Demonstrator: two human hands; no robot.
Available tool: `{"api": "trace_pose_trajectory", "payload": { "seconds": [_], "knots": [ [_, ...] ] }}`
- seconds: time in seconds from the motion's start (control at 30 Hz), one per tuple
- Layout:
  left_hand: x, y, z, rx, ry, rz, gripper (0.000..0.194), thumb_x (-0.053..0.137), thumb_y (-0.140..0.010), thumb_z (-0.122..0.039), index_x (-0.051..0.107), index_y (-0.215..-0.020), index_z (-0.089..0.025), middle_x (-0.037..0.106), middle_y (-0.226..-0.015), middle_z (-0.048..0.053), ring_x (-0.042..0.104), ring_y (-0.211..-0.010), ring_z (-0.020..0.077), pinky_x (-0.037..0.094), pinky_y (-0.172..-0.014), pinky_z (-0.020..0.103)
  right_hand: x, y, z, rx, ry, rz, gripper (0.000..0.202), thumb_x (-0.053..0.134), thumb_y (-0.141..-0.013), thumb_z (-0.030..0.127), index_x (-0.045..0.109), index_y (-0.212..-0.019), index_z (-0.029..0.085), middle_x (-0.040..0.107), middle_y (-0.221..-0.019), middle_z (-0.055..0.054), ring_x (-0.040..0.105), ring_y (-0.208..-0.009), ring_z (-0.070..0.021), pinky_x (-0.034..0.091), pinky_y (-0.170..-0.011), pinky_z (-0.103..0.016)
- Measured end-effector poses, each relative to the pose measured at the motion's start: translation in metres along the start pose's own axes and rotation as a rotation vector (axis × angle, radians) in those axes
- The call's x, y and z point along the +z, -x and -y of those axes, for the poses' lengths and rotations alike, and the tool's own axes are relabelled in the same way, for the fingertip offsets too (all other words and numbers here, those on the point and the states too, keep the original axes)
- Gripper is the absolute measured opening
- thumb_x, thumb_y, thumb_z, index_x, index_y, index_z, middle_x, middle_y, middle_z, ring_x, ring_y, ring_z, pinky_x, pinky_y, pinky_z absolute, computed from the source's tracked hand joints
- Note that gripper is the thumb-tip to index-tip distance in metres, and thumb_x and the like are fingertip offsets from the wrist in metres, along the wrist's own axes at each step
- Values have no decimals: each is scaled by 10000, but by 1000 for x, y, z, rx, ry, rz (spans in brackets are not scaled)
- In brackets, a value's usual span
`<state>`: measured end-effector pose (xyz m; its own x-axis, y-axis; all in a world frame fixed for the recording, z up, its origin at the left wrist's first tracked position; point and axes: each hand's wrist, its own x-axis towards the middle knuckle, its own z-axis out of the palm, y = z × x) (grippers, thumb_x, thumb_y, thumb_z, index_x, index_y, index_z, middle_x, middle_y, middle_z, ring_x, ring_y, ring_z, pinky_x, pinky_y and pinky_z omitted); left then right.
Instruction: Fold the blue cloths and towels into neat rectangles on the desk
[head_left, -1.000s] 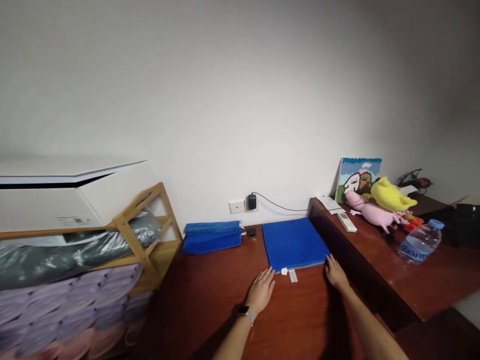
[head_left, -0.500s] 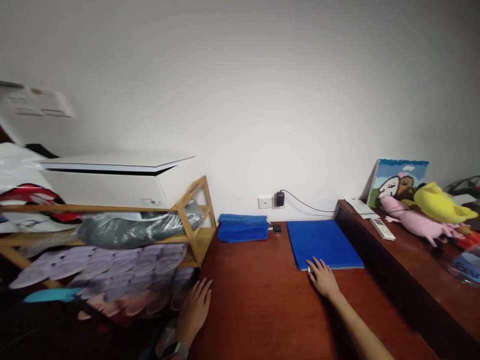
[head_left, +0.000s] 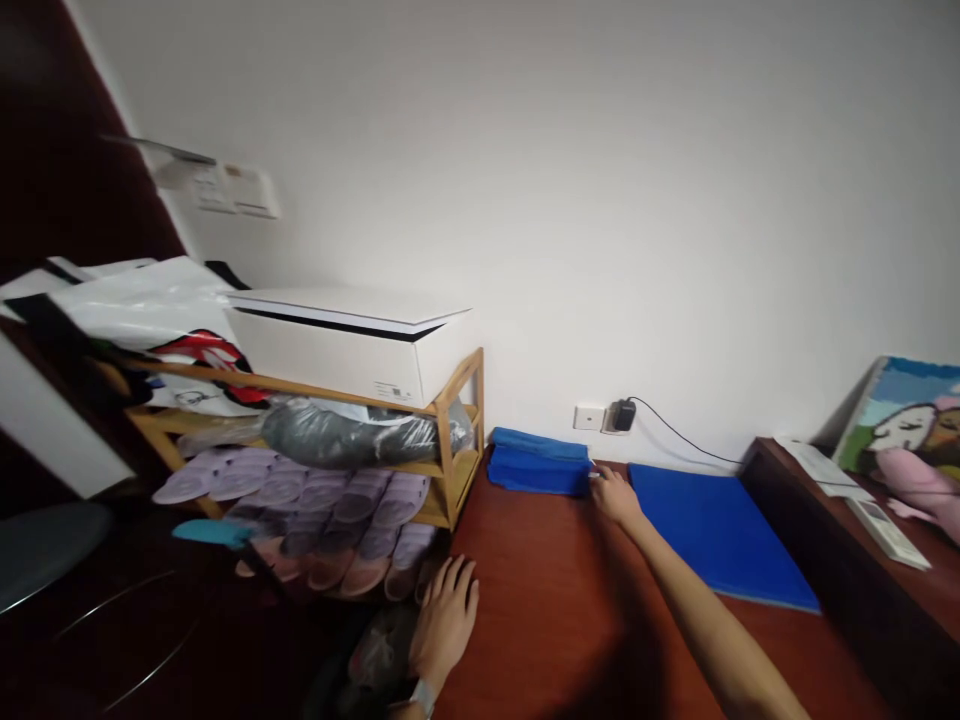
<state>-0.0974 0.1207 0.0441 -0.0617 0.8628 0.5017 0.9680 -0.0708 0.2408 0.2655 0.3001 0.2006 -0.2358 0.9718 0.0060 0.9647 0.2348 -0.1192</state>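
My left hand (head_left: 446,615) lies flat on the left edge of the reddish-brown table (head_left: 517,610), fingers stretched out and holding nothing. My right hand (head_left: 615,497) reaches to the back of the table, at the right end of a folded blue cloth (head_left: 536,465). Its fingers are drawn together beside a small white tag at the cloth's end; what lies between them is hidden. To the right of that hand, a second blue cloth (head_left: 720,525) is spread flat in a neat rectangle.
Left of the table stands a wooden rack (head_left: 450,450) with slippers (head_left: 315,490), a wrapped grey bundle (head_left: 352,432) and a white box (head_left: 330,350). A charger (head_left: 624,413) is plugged into the wall. On the right ledge are a remote (head_left: 885,530) and pink plush toy (head_left: 919,490).
My right hand has left the near-left corner of the flat cloth and moved back and left to the folded cloth. The view has turned left; my left hand stays at the table edge.
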Motion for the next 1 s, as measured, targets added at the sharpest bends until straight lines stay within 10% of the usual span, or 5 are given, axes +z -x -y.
{"api": "trace_pose_trajectory", "payload": {
  "seconds": [0.23,0.53,0.77,1.0],
  "knots": [
    [0,6,-2,5,-5,-16,428,449,-1075,-328,739,-1378,-243,756,-1445,73,652,-1411,285,566,-1156,460,-1,-92,42,23,31,15,539,504,-1013,139,597,-1535,238,623,-1553,-140,607,-1348,-269,490,-1056,-362],
    [8,13,3,-47,46,33,439,497,-1043,-316,726,-1417,-294,721,-1510,55,620,-1459,305,574,-1165,485,-13,-95,58,93,0,-147,434,366,-1043,51,705,-1308,109,736,-1284,-221,687,-1188,-288,526,-924,-348],
    [6,6,2,-10,28,-43,424,477,-1036,-317,768,-1341,-264,760,-1435,87,664,-1393,324,583,-1119,508,-119,-67,96,-31,-85,-455,425,355,-1147,283,612,-1476,205,695,-1387,-148,695,-1193,-242,522,-981,-317],
    [-29,-12,-12,-1,260,-147,352,501,-974,-301,805,-1145,-257,819,-1176,100,745,-1123,303,581,-1038,503,-245,70,91,-211,-386,-493,262,584,-1034,261,793,-1185,213,808,-909,-54,758,-783,-199,555,-798,-286]
  ]
}}
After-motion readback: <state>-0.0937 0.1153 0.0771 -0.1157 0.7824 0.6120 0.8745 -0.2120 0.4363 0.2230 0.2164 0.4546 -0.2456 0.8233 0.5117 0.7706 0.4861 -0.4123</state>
